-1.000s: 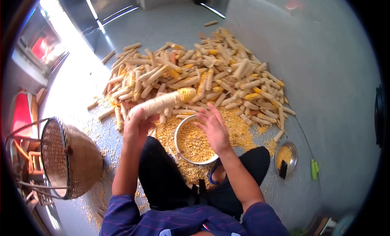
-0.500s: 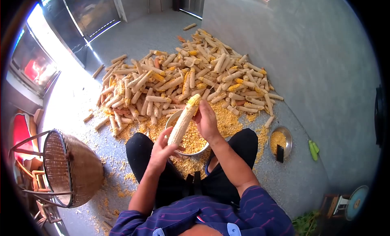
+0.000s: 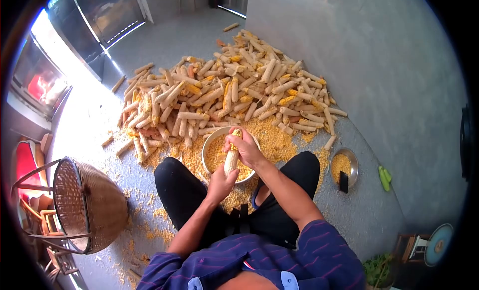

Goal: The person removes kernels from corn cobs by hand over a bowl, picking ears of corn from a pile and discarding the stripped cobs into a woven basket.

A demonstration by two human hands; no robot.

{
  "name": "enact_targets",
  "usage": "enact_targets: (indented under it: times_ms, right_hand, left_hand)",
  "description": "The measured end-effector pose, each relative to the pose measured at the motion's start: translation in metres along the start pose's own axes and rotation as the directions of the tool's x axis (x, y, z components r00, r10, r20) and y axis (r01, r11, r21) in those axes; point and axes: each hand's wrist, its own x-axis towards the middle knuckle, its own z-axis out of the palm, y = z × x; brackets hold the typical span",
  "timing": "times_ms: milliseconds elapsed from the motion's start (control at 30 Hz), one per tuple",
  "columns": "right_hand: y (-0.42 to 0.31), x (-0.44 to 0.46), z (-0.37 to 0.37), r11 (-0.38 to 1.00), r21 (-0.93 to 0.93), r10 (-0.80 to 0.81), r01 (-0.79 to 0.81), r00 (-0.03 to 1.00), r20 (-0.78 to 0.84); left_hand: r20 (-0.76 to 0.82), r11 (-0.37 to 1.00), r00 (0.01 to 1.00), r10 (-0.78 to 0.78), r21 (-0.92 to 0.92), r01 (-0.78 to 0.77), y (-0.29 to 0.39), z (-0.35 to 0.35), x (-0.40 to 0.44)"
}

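Between my hands is a corn cob, mostly stripped, with some yellow kernels left at its far end. My left hand is wrapped round the near, bare end. My right hand closes round the far end, its thumb and fingers against the kernels. Right under the cob stands a white bowl holding loose yellow kernels; my hands hide part of its rim and contents. The bowl is between my bent knees.
A big heap of stripped cobs lies ahead, with kernels spilled around it. At left a wicker basket lies tipped. To the right are a metal bowl of kernels, green vegetables and a scale.
The cob has come down over the bowl and turned more upright in view. My right hand now wraps its kernelled end, and my left hand has closed more firmly on the bare end.
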Motion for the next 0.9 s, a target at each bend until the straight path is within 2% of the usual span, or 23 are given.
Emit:
enact_targets:
  times_ms: [33,133,200,233,267,300,333,367,400,433,467,500,567,600,633,667,700,733,767,800,833,867,900]
  right_hand:
    - [0.011,0.002,-0.006,1.000,0.004,0.005,-0.005,1.000,-0.007]
    - [0.033,0.004,-0.010,0.934,-0.357,-0.134,0.020,0.945,-0.298]
    - [0.038,0.002,-0.009,0.908,-0.419,-0.147,-0.022,0.919,-0.366]
    - [0.038,0.003,-0.007,0.879,-0.473,-0.174,-0.053,0.889,-0.423]
    - [0.034,0.004,-0.009,0.949,-0.304,-0.053,-0.087,0.904,-0.423]
    - [0.026,0.003,-0.007,0.949,-0.303,-0.053,-0.086,0.906,-0.420]
    - [0.013,-0.001,0.000,0.991,-0.056,0.102,-0.119,0.965,-0.241]
    - [0.004,-0.005,0.004,0.963,0.183,0.207,-0.200,0.978,-0.023]
    - [0.000,-0.008,0.003,0.925,0.289,0.186,-0.246,0.957,0.221]
    - [-0.001,-0.009,0.005,0.925,0.286,0.190,-0.251,0.956,0.225]
    - [-0.001,-0.010,0.008,0.843,0.410,0.145,-0.348,0.881,0.451]
    - [-0.001,-0.011,0.011,0.736,0.494,0.052,-0.462,0.767,0.640]
    - [-0.006,-0.011,0.013,0.747,0.472,0.094,-0.467,0.778,0.622]
    - [-0.004,-0.008,0.011,0.864,0.349,0.201,-0.362,0.885,0.420]
    - [0.000,-0.006,0.008,0.941,0.184,0.251,-0.284,0.951,0.180]
    - [0.010,-0.002,0.002,0.942,0.158,0.288,-0.296,0.955,0.075]
    - [0.020,-0.003,0.000,0.941,0.160,0.290,-0.298,0.954,0.073]
    - [0.031,-0.007,-0.001,0.970,-0.025,0.237,-0.242,0.964,-0.124]
    - [0.042,-0.009,-0.002,0.952,-0.215,0.145,-0.216,0.942,-0.303]
    - [0.050,-0.007,-0.005,0.951,-0.266,0.065,-0.160,0.941,-0.331]
    - [0.058,-0.007,-0.008,0.949,-0.266,0.074,-0.169,0.941,-0.331]
    - [0.065,-0.006,-0.009,0.905,-0.402,-0.044,-0.141,0.907,-0.419]
    - [0.069,-0.006,-0.006,0.840,-0.528,-0.176,-0.126,0.858,-0.483]
  left_hand:
    - [-0.048,0.970,0.999,-0.017,0.243,0.028,-0.001,0.001,-0.002]
    - [-0.077,0.923,0.992,-0.100,0.365,0.122,-0.006,0.012,-0.004]
    - [-0.124,0.856,0.992,0.006,0.514,0.059,-0.017,0.017,-0.002]
    - [-0.128,0.856,0.992,0.005,0.513,0.062,-0.019,0.013,0.000]
    - [0.111,0.968,0.961,-0.252,0.022,0.251,-0.021,0.006,0.004]
    - [0.432,0.762,0.840,-0.329,-0.404,0.506,-0.020,-0.001,0.007]
    - [0.550,0.613,0.796,-0.253,-0.545,0.572,-0.001,-0.012,0.001]
    - [0.549,0.612,0.796,-0.256,-0.546,0.573,0.006,-0.015,-0.004]
    - [0.675,0.427,0.733,-0.084,-0.640,0.639,0.010,-0.017,-0.010]
    - [0.737,0.224,0.665,0.120,-0.672,0.705,0.011,-0.017,-0.014]
    - [0.753,0.142,0.619,0.224,-0.653,0.744,0.007,-0.014,-0.017]
    - [0.751,0.142,0.621,0.224,-0.655,0.742,0.008,-0.012,-0.018]
    - [0.726,0.165,0.674,0.135,-0.687,0.708,0.011,-0.009,-0.017]
    - [0.647,0.365,0.762,-0.034,-0.701,0.612,0.017,-0.010,-0.013]
    - [0.652,0.368,0.758,-0.033,-0.697,0.616,0.016,-0.007,-0.011]
    - [0.514,0.594,0.829,-0.222,-0.603,0.533,0.011,-0.002,-0.010]
    - [0.312,0.773,0.882,-0.353,-0.433,0.463,0.003,0.003,-0.008]
    - [0.163,0.903,0.936,-0.312,-0.254,0.345,-0.008,0.009,-0.008]
    - [0.160,0.900,0.934,-0.320,-0.256,0.352,-0.021,0.013,-0.006]
    - [-0.040,0.984,0.985,-0.167,0.056,0.169,-0.024,0.015,-0.006]
    - [-0.174,0.920,0.983,0.054,0.391,0.018,-0.026,0.017,-0.006]
    - [-0.175,0.905,0.983,-0.063,0.404,0.130,-0.027,0.018,-0.006]
    - [-0.165,0.832,0.978,-0.127,0.520,0.196,-0.021,0.016,-0.004]
